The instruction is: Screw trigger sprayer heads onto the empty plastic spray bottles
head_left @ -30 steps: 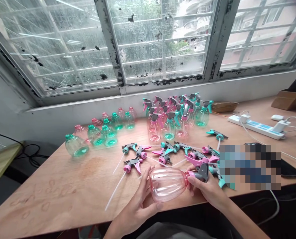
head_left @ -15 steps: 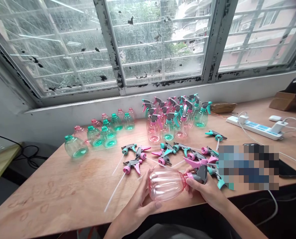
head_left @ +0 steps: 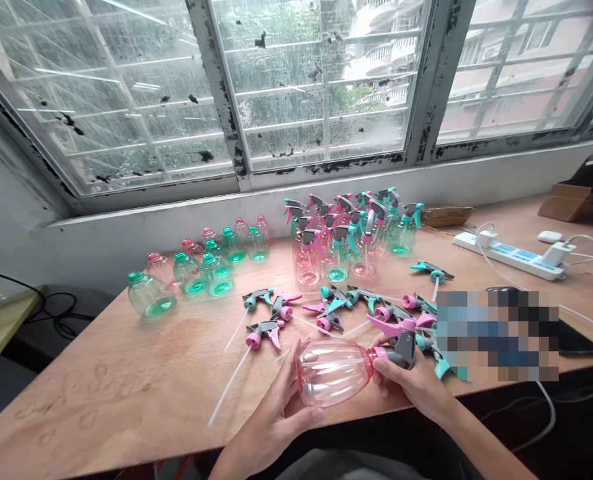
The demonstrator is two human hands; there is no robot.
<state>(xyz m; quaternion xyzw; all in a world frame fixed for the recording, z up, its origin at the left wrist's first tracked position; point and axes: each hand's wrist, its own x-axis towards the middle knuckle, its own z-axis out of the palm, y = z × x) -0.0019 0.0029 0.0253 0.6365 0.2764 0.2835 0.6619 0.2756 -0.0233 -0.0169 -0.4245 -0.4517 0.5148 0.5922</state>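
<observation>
A clear pink spray bottle (head_left: 334, 375) lies sideways in the air above the table's front edge, its base to the left. My left hand (head_left: 281, 407) is closed around the base end, thumb below. With thumb and fingers, my right hand (head_left: 401, 380) grips the pink collar at the neck. The grey and pink trigger head (head_left: 404, 343) sits on that neck, and its straw runs inside the bottle. Just beyond my hands lie several loose trigger heads (head_left: 265, 331) in pink, teal and grey, some with white straws pointing toward me.
Several open pink and green bottles (head_left: 151, 297) stand at the back left. Bottles with trigger heads fitted (head_left: 337, 257) are grouped at the back middle. On the right are a white power strip (head_left: 511, 255) with cables, a dark phone (head_left: 579, 339) and a cardboard box (head_left: 566, 203).
The pink bottle has turned slightly about its length between my hands. Both hands stay in nearly the same place, and the things on the table have not moved.
</observation>
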